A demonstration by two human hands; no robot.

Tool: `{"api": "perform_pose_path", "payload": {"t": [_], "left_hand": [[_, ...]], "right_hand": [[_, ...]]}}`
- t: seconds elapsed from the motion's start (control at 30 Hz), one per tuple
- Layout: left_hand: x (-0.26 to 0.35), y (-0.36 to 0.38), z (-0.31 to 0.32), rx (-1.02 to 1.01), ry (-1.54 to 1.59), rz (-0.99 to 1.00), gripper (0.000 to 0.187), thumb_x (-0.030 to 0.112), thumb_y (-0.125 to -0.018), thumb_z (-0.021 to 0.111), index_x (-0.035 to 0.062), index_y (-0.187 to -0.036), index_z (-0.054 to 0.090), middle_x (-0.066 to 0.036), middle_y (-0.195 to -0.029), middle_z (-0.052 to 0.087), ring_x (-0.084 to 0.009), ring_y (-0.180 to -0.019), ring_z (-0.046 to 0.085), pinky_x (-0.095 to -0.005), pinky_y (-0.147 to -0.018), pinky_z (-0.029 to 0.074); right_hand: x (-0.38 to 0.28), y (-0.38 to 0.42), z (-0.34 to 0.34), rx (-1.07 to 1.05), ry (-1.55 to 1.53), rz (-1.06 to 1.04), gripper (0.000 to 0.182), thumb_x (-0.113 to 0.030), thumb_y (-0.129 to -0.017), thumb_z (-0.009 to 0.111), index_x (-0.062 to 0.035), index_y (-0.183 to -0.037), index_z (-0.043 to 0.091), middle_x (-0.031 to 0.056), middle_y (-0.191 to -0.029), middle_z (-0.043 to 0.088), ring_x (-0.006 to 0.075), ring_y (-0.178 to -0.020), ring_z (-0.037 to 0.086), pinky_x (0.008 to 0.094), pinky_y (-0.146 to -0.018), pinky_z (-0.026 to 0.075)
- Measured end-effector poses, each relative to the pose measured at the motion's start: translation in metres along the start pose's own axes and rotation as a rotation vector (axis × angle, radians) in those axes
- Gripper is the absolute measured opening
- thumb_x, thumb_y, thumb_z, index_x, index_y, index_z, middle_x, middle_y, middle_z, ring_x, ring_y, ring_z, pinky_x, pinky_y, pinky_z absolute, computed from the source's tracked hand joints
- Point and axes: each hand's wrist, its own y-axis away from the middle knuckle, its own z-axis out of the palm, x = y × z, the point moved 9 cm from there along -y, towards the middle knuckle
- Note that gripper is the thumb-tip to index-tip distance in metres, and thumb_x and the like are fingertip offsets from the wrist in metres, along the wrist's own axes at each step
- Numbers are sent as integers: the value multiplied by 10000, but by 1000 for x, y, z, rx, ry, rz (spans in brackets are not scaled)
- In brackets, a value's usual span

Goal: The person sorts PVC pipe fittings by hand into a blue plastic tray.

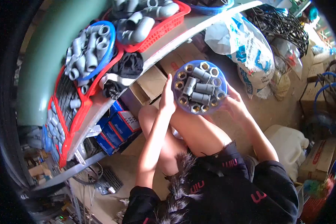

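Observation:
A round blue basket is held up above the knees between both hands. Grey pipe fittings lie in its middle, and several fittings with brass-coloured inserts ring them along the rim. My left hand presses against the basket's left side with its fingers stretched upward. On the right side my right hand grips the rim, its fingertips partly hidden behind the basket.
Red baskets and a blue basket of grey fittings stand on a table at upper left. Blue boxes sit beneath it. A white sack and a pale jug are on the right.

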Motion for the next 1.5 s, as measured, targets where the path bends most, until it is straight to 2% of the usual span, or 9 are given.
{"api": "perform_pose_path", "payload": {"t": [0.27,0.4,0.57,0.73,1.03,1.23,1.33,1.43,1.5], "left_hand": [[63,44,1,154,-1303,608,552,239,-895,632,25,-1370,451,-175,-1446,423,-354,-1349,371,-459,-1130,247],[68,114,-39,321,-1881,518,649,320,-835,689,55,-1379,454,-196,-1449,406,-435,-1355,323,-538,-1107,246],[23,175,-147,499,-1254,215,732,387,-857,652,29,-1434,376,-216,-1460,379,-412,-1381,278,-501,-1125,224],[6,176,-172,517,-1246,39,693,382,-876,622,16,-1417,389,-228,-1434,400,-409,-1352,313,-499,-1113,245],[14,153,-171,496,-1249,-8,629,371,-908,569,-6,-1386,412,-250,-1386,437,-403,-1300,374,-495,-1091,283],[22,139,-163,461,-1254,-10,592,365,-930,534,-21,-1366,427,-265,-1355,462,-399,-1265,415,-492,-1076,308],[19,123,-157,438,-1266,12,575,361,-941,516,-28,-1356,434,-272,-1339,475,-397,-1247,436,-491,-1069,320],[6,93,-143,398,-1235,77,560,358,-951,498,-35,-1346,442,-280,-1323,487,-395,-1230,457,-490,-1061,333],[2,76,-130,375,-1238,127,550,355,-959,486,-40,-1339,447,-285,-1313,496,-394,-1218,470,-489,-1056,341]], "right_hand": [[37,-63,-71,160,-160,-85,677,-91,-904,551,-131,-1510,253,88,-1311,556,213,-1039,650,408,-862,582],[76,-130,-100,179,-153,-100,675,-112,-906,589,-162,-1507,286,38,-1271,579,167,-994,651,325,-729,601],[119,-211,-114,239,-226,-175,642,-79,-893,606,-159,-1479,356,42,-1209,610,151,-911,658,301,-671,594],[174,-283,-112,287,-496,-188,656,6,-844,600,-122,-1454,397,70,-1154,637,174,-838,678,311,-601,600],[209,-338,-128,479,-541,-186,677,9,-836,570,-160,-1464,383,91,-1016,655,184,-745,667,328,-633,611],[201,-338,-131,481,-422,-70,678,48,-831,544,-140,-1460,377,70,-1102,640,221,-921,660,354,-707,609],[183,-327,-128,421,-12,64,598,-13,-809,605,-103,-1388,487,102,-1050,667,237,-934,659,355,-744,585],[201,-336,-163,722,653,-176,548,-115,-723,715,-63,-1259,614,133,-1124,680,248,-944,670,376,-839,548],[218,-318,-153,642,125,57,608,-87,-750,667,-92,-1346,546,125,-1108,679,231,-812,689,378,-725,577]]}}
